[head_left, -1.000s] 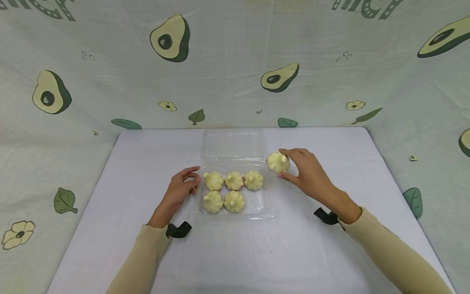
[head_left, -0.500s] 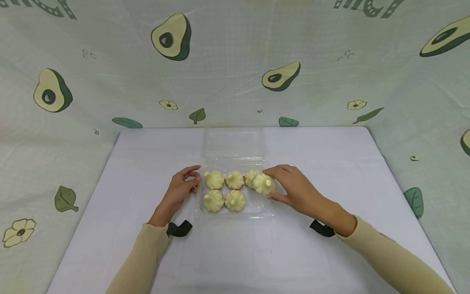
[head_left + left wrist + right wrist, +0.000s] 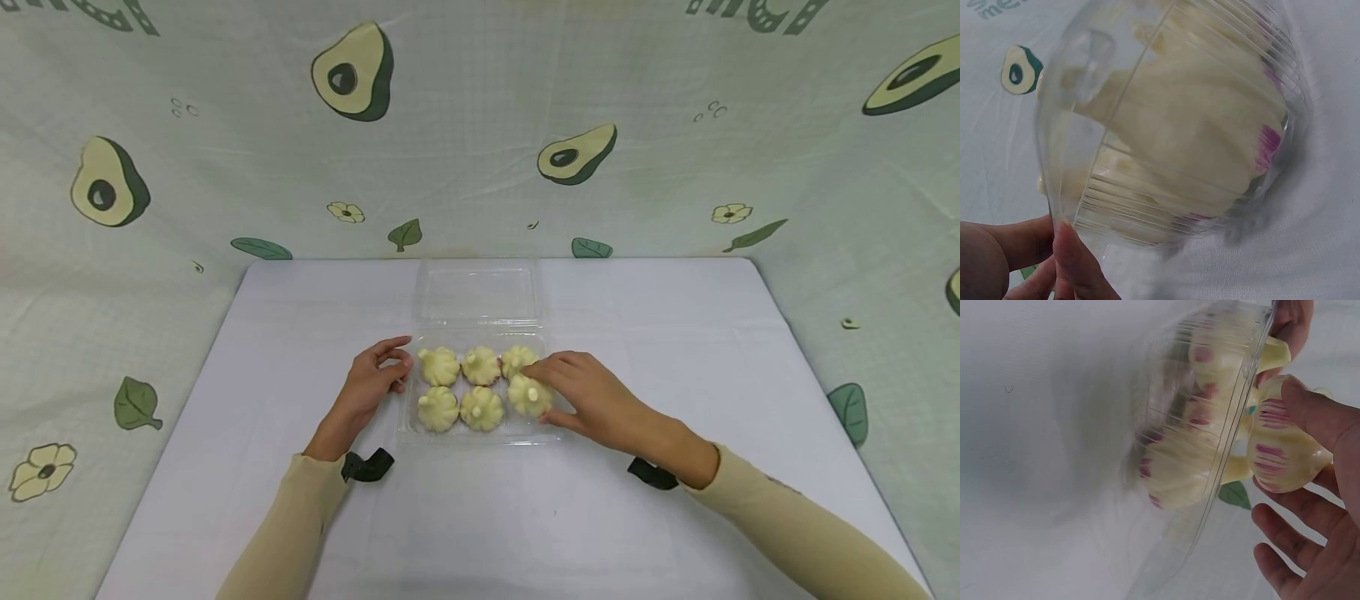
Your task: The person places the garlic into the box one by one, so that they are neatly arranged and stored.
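Observation:
A clear plastic clamshell container sits in the middle of the table, its lid laid back behind it. Inside are several pale garlic bulbs in two rows, stems up, with purple streaks near their bases. My left hand pinches the container's left rim between thumb and finger, as the left wrist view shows. With thumb and fingers, my right hand grips another garlic bulb over the container's front right part. In the right wrist view that bulb is above the rim.
A white cloth covers the table. Behind and beside it hangs a pale green curtain printed with avocados and leaves. Black straps are on both wrists.
My right hand has carried its garlic bulb left and toward me, from beside the container to over its front right part. My left hand has stayed at the left rim.

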A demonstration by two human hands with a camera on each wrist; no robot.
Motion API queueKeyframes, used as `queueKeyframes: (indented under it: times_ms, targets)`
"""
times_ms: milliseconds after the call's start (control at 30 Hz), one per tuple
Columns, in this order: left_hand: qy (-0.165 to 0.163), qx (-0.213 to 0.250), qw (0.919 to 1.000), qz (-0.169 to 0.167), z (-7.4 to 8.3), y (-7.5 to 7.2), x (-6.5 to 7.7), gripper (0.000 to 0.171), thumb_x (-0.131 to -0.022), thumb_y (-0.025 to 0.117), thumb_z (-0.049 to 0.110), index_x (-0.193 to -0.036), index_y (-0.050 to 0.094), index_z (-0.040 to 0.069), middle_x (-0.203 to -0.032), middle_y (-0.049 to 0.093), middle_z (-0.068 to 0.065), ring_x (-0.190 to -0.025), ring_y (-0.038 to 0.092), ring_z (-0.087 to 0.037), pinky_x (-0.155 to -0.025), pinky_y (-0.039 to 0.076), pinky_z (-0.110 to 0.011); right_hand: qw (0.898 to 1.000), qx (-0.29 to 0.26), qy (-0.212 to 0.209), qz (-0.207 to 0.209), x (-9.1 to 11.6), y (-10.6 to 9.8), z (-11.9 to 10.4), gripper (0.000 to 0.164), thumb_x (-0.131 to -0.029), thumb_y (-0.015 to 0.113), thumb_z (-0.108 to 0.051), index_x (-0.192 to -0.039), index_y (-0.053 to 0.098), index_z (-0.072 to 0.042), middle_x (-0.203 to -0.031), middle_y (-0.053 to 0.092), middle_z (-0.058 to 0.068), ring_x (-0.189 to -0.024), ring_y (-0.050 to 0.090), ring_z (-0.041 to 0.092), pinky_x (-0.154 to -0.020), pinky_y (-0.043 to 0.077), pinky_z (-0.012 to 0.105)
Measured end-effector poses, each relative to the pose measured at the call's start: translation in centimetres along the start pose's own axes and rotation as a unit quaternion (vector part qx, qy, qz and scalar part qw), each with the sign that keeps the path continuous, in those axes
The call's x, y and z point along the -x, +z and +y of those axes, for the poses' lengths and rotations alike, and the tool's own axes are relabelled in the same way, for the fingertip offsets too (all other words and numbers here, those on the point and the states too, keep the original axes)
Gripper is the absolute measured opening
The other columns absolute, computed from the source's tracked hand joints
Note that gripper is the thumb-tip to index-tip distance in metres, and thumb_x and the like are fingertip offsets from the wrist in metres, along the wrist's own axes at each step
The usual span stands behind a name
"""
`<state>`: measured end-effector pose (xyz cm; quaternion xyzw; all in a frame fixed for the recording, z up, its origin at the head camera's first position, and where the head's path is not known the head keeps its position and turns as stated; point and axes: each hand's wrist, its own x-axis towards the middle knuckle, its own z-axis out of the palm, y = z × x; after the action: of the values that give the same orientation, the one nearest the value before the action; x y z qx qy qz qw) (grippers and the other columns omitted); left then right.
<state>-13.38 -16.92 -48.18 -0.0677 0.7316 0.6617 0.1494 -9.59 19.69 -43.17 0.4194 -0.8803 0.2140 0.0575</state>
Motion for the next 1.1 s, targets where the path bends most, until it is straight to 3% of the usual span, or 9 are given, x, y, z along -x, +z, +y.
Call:
queueKeyframes:
  times_ms: [633,1100]
  targets:
    - [0.001,0.003,1.0,0.0,0.2,-0.1,0.2,0.051,-0.107,0.061,0.004,-0.156,0.048,0.0,-0.112,0.059,-0.003,-0.08,0.061,-0.009,-0.066,0.053,-0.022,0.993,0.073,-0.009,-0.087,-1.6,1.0,-0.3,0.067,-0.078,0.097,-0.027,-0.135,0.065,-0.008,-0.128,0.07,0.005,-0.125,0.061,0.031,-0.11,0.047,0.048]
    - [0.005,0.005,1.0,-0.002,0.3,0.0,0.2,0.051,-0.107,0.061,0.003,-0.156,0.048,0.0,-0.111,0.059,-0.003,-0.08,0.06,-0.009,-0.066,0.053,-0.023,0.99,0.098,-0.008,-0.097,-2.5,1.3,-0.4,0.064,-0.074,0.1,-0.025,-0.128,0.07,-0.007,-0.119,0.065,0.006,-0.118,0.06,0.03,-0.106,0.049,0.047]
